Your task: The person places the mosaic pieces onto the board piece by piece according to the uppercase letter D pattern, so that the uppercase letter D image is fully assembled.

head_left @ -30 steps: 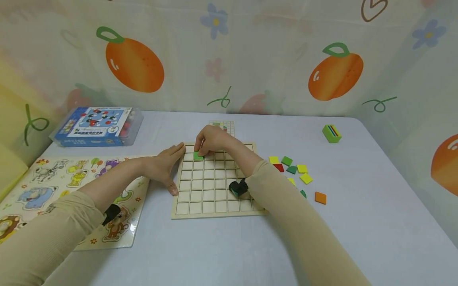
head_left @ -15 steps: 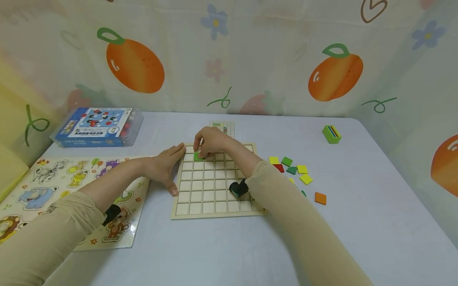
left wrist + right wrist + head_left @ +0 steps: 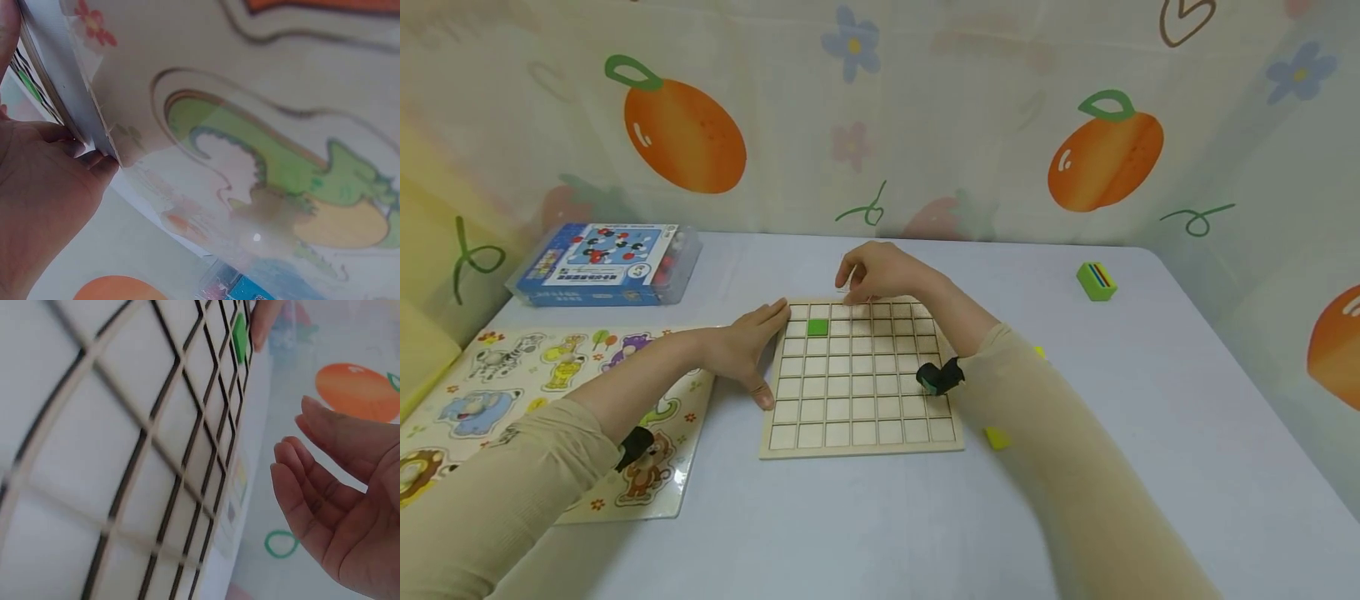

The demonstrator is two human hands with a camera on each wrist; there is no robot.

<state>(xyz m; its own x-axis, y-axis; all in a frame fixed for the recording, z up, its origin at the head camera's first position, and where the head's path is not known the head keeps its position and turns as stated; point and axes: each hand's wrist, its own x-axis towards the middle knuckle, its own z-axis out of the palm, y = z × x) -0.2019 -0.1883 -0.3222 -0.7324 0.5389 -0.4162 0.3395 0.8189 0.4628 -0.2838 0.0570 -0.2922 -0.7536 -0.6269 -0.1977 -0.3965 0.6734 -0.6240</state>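
A pale wooden grid board [image 3: 838, 387] lies in the middle of the table. One green square tile [image 3: 817, 327] sits flat in a cell near its far left corner. My left hand [image 3: 741, 346] rests against the board's left edge, thumb and fingers spread. Over the far edge hovers my right hand [image 3: 887, 271], its fingers loosely bent. In the right wrist view a gap shows between that hand's thumb and fingers, with nothing held. Beyond the board a small printed card [image 3: 239, 490] shows in the right wrist view; in the head view the right hand hides most of it.
An animal picture puzzle [image 3: 565, 425] lies at the left, partly under the left forearm. Behind it stands a blue boxed set [image 3: 602, 265]. A small green block with coloured stripes [image 3: 1097, 282] is at the back right. A yellow tile [image 3: 997, 438] peeks out beside the right sleeve.
My right hand has let go of the green tile and moved up and right, away from it. The right sleeve now covers most of the loose tiles. The left hand has stayed put.
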